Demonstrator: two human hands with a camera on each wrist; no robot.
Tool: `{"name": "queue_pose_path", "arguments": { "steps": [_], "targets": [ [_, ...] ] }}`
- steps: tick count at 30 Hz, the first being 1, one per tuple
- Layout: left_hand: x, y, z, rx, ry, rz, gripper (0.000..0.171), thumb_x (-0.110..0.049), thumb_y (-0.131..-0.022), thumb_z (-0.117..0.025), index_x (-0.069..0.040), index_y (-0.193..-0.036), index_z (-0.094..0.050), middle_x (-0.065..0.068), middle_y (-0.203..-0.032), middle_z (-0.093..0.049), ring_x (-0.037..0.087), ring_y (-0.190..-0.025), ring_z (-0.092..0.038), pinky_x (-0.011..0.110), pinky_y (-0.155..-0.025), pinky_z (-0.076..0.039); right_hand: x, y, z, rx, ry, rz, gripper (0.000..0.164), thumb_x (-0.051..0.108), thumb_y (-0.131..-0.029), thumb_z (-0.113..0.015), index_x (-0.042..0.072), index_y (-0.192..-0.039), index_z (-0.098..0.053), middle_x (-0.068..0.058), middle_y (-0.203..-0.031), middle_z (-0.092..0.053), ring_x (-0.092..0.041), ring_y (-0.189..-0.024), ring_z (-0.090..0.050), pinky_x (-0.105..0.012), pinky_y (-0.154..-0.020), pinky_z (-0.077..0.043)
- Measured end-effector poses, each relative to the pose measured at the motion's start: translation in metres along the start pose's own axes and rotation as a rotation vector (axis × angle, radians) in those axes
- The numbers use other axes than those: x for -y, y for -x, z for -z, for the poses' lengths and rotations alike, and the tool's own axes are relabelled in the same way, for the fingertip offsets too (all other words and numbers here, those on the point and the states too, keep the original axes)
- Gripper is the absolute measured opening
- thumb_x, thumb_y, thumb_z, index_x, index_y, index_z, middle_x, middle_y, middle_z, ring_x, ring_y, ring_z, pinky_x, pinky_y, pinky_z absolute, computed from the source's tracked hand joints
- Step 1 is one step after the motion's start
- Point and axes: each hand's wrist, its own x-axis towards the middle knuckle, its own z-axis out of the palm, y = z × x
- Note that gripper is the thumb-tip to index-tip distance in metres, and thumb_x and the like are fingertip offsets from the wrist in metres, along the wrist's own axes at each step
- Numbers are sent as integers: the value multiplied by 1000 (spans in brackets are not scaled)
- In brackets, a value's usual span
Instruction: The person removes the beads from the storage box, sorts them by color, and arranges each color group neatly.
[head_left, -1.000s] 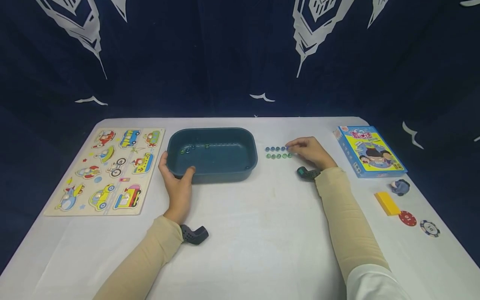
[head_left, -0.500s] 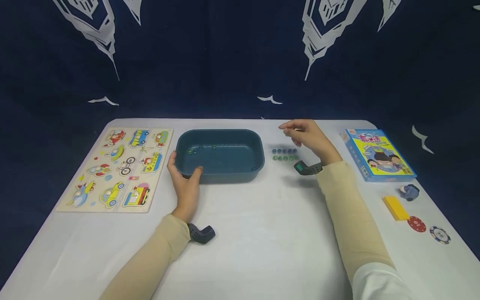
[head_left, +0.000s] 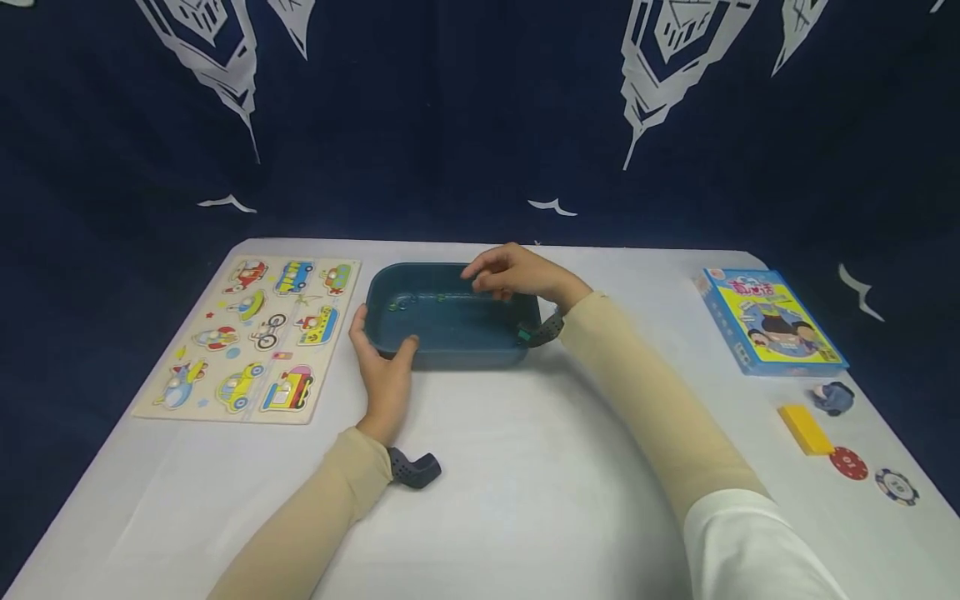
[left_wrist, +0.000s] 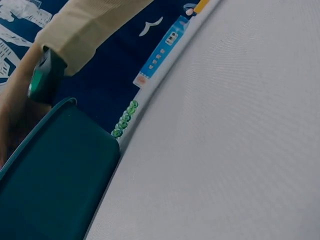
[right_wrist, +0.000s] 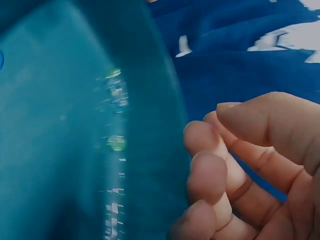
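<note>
A dark teal plastic basin point(head_left: 457, 354) stands on the table, with a few blue and green glass marbles point(right_wrist: 116, 143) on its bottom. My left hand point(head_left: 386, 379) grips the basin's near left corner, thumb at the rim and fingers along the outer side. Over the basin's far right part hovers my right hand point(head_left: 517, 273). Its fingers are loosely bent, and the right wrist view shows nothing between them. A line of green marbles point(left_wrist: 125, 119) lies beside the basin in the left wrist view; the right arm hides that spot in the head view.
Left of the basin lies a wooden vehicle puzzle board point(head_left: 251, 337). At the right are a blue and yellow box point(head_left: 776, 321), a small blue figure point(head_left: 832, 398), a yellow block point(head_left: 806, 429), a red chip point(head_left: 849, 463) and a white-and-dark chip point(head_left: 897, 487).
My right hand has lifted from the two marble rows and moved left over the basin. The left hand keeps its grip on the basin, and the whole head view has shifted slightly.
</note>
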Motion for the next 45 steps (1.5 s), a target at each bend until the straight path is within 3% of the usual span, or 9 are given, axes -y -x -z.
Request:
{"name": "queue_pose_path", "arguments": {
  "steps": [7,15,22,29,33,36,41,45],
  "targets": [
    [1,5,-5,8,-8,6,83,-5,-90,-64,-20,-155,-16,-5,-162,-14,10,-150,-5,36,-121,-5,-12,-30,-24,59,158,-117,36,9,-92,-61,2,-127,-64,-9,-97,-66,-15,-65,-56,-28,-58,-48],
    [3,4,-12,20,0,-8,83,-8,-89,-65,-21,-155,-17,-5,-162,-14,8,-149,-6,34,-120,-7,-16,-41,-28,119,290,-181,44,5,-94,-60,4,-138,-55,-11,-94,-65,-15,-68,-58,-29,-63,-52],
    [2,3,-13,25,5,-10,83,-9,-89,-65,-21,-155,-16,-7,-162,-14,7,-149,-5,33,-120,-5,-16,-44,-31,90,366,-171,31,1,-90,-64,5,-120,-66,-7,-85,-67,-14,-67,-59,-28,-64,-54],
    [1,3,-14,30,4,-4,83,-10,-90,-65,-21,-155,-15,-7,-162,-12,7,-150,-3,34,-120,-4,-12,-42,-34,127,435,-105,16,-1,-86,-66,7,-99,-70,-1,-72,-63,-12,-64,-56,-25,-62,-51],
    [0,3,-12,37,-7,5,83,-11,-91,-65,-23,-155,-15,-9,-162,-12,6,-149,-2,34,-121,-3,-3,-33,-26,161,368,-21,17,0,-88,-63,2,-105,-69,-2,-71,-63,-12,-60,-53,-26,-59,-48],
    [-1,4,-8,46,-16,13,82,-12,-92,-64,-24,-156,-14,-10,-162,-11,5,-149,-2,33,-121,-4,2,-20,-17,168,247,39,21,2,-91,-63,-4,-110,-67,-7,-77,-65,-12,-61,-52,-29,-60,-48],
    [-2,4,-2,51,-18,24,83,-12,-93,-64,-26,-156,-12,-11,-162,-9,4,-149,-2,32,-120,-4,6,10,0,131,60,115,24,6,-93,-65,-7,-114,-64,-22,-89,-62,-17,-66,-51,-40,-65,-48],
    [-13,6,2,49,-8,46,83,-8,-93,-62,-24,-156,-11,-7,-163,-7,7,-150,1,33,-120,-4,1,38,13,68,-18,123,28,11,-94,-67,-6,-116,-64,-25,-96,-61,-21,-71,-54,-39,-67,-51]
  ]
}}
